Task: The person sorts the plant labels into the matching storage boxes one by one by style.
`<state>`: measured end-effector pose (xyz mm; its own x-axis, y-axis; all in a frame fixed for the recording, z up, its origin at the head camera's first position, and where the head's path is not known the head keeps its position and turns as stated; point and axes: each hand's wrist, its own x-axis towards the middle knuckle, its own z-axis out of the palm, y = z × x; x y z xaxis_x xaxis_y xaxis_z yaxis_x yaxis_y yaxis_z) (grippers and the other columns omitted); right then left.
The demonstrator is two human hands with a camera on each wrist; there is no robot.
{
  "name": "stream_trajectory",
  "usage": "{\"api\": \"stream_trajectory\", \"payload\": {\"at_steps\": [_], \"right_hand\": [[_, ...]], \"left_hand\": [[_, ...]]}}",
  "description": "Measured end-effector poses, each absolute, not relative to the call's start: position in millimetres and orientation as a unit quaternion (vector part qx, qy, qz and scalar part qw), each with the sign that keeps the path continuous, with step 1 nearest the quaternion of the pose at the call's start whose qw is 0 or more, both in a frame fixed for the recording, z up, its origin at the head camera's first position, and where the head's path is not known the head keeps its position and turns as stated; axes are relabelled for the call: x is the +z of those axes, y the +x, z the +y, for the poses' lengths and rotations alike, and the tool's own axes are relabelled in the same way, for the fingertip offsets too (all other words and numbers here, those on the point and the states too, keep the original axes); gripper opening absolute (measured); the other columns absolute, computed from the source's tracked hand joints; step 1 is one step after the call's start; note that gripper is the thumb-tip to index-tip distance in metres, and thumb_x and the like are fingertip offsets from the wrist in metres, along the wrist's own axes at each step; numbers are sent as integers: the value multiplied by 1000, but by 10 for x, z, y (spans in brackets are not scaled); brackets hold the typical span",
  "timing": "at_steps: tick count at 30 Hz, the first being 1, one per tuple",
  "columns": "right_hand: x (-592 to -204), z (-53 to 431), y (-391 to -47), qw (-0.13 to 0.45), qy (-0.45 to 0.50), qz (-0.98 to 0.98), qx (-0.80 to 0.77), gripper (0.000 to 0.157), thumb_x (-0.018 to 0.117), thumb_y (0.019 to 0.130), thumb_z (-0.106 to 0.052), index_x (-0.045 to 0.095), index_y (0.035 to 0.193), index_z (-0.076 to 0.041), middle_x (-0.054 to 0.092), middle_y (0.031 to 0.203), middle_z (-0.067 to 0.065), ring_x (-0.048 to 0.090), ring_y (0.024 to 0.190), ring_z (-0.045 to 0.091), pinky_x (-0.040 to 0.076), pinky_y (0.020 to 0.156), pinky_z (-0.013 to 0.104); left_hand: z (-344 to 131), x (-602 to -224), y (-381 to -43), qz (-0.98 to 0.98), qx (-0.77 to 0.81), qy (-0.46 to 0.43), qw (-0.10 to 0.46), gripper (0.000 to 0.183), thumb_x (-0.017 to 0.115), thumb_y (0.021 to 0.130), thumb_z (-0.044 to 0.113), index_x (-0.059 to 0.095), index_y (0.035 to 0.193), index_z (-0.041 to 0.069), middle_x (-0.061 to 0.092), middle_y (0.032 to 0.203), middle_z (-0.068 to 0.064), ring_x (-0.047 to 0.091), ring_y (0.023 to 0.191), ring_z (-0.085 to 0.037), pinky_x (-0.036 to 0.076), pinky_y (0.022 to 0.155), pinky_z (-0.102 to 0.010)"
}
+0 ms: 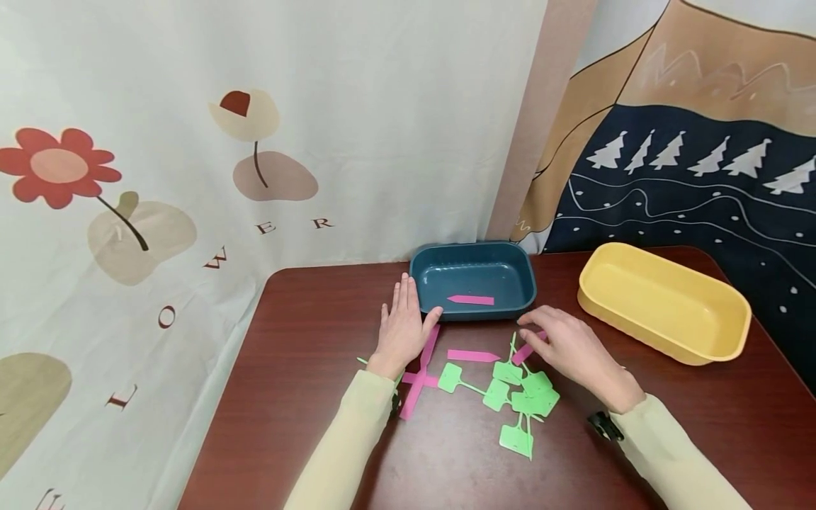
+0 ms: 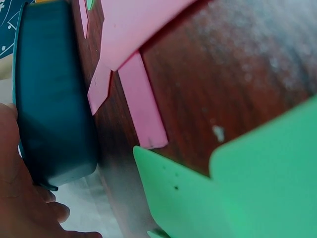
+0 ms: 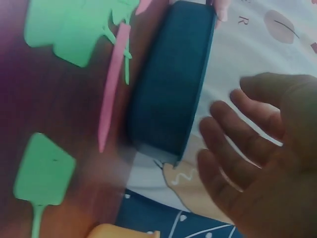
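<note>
A dark teal tray (image 1: 472,313) stands at the back of the table with one pink pointed tag (image 1: 470,300) inside. Against its left end rests my left hand (image 1: 404,322), fingers straight and thumb at the front rim. Just off the tray's front right corner is my right hand (image 1: 567,347), its fingers loosely bent with nothing between them in the right wrist view. Under those fingers in the head view lies another pink tag (image 1: 526,352). More pink tags (image 1: 473,355) and several green flag-shaped tags (image 1: 497,394) are scattered in front of the tray, some overlapping.
A yellow tray (image 1: 663,340) sits at the right side of the brown table (image 1: 287,368). Behind the table hangs a printed curtain (image 1: 382,127), close to the teal tray's back. Some crossed pink tags (image 1: 414,386) lie beside the left forearm.
</note>
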<state>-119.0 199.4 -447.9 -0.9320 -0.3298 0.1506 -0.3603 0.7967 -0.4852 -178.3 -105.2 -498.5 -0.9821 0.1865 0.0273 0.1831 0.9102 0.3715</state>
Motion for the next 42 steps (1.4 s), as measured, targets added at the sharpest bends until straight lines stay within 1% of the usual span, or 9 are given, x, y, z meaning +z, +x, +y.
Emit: {"api": "stream_trajectory", "payload": {"at_steps": [3,6,8,13,18,22,31,36,42], "right_hand": [[-4528,2028,-1167,0,168,-952,256,23,79,92,-17,74,114,-8,71,105,8,66,90,24,60,78,45],[-4603,2047,-1149,-8,158,-959,235,26,80,92,-18,75,114,-7,71,105,9,65,91,24,60,80,47],[-4657,2047,-1139,-7,160,-963,216,28,80,91,-17,74,115,-5,71,107,10,65,94,26,59,82,49],[-4770,2033,-1115,0,198,-964,175,36,82,89,-13,73,122,-3,69,119,15,65,110,35,55,92,56],[-4847,2046,-1116,-3,243,-956,163,40,83,87,-6,73,125,-3,68,126,15,63,118,36,54,93,58],[-4881,2063,-1164,-11,249,-955,162,36,84,86,-5,75,121,-5,69,121,13,64,112,34,55,91,56],[-4874,2092,-1314,-21,261,-955,142,21,86,84,-7,77,102,-11,65,97,4,61,88,22,58,81,44],[-4833,2105,-1388,-48,272,-951,136,20,86,84,-9,76,100,-14,64,92,0,58,85,18,57,76,38],[-4792,2122,-1450,-84,267,-948,149,19,86,85,-10,73,96,-18,60,89,-2,55,83,16,54,74,34]], "left_hand": [[-1059,-4984,-1777,977,191,95,4,91,36,106,63,5,165,2,-1,174,-11,7,159,-33,19,120,-65],[-1067,-4973,-1771,977,192,95,5,91,36,106,64,5,165,2,-1,174,-11,7,159,-33,19,120,-65],[-1073,-4966,-1768,977,192,94,6,91,36,106,64,5,165,2,0,174,-12,8,159,-33,20,120,-65],[-1080,-4957,-1766,977,192,93,5,92,36,105,65,6,165,2,1,174,-12,10,159,-34,21,120,-65],[-1075,-4964,-1771,977,193,94,8,92,37,105,64,5,165,3,0,174,-11,9,159,-34,20,120,-65],[-1069,-4972,-1775,977,192,93,6,91,37,106,64,5,165,3,0,174,-11,9,159,-34,20,120,-65],[-1052,-4960,-1770,976,196,92,9,92,36,105,65,4,165,3,0,174,-10,9,159,-33,20,120,-64],[-1058,-4952,-1761,977,194,89,12,92,36,105,65,4,166,4,-1,174,-10,9,159,-33,20,120,-64],[-1058,-4948,-1755,976,198,91,11,92,36,105,65,4,166,4,0,174,-10,9,159,-33,20,120,-65]]}}
